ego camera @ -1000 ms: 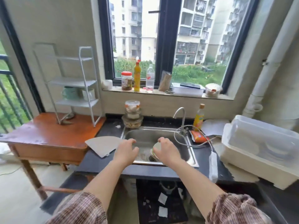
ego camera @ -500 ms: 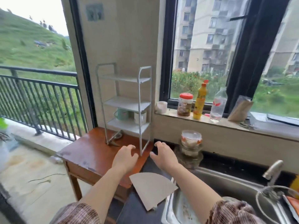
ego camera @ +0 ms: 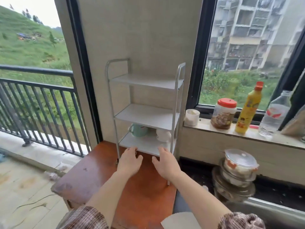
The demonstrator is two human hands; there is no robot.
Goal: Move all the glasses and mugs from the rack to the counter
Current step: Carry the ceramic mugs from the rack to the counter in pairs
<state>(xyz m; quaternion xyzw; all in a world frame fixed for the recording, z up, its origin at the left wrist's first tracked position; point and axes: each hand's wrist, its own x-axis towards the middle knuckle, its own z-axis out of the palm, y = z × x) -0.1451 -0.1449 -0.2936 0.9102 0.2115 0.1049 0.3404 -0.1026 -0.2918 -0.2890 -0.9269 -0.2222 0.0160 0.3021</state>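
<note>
Nothing looks moved yet. The rack [ego camera: 145, 113] stands on the wooden desk [ego camera: 92, 176] at frame centre, and both mugs are on its lowest shelf: a green mug [ego camera: 139, 130] to the left and a white mug [ego camera: 163, 135] to the right, partly hidden by the shelf above. No glasses show on it. The left hand [ego camera: 130, 160] and right hand [ego camera: 165, 162] hover just before that shelf, fingers loose, holding nothing. The whole task seems left: each mug has yet to go to the counter [ego camera: 277, 192] at lower right.
</note>
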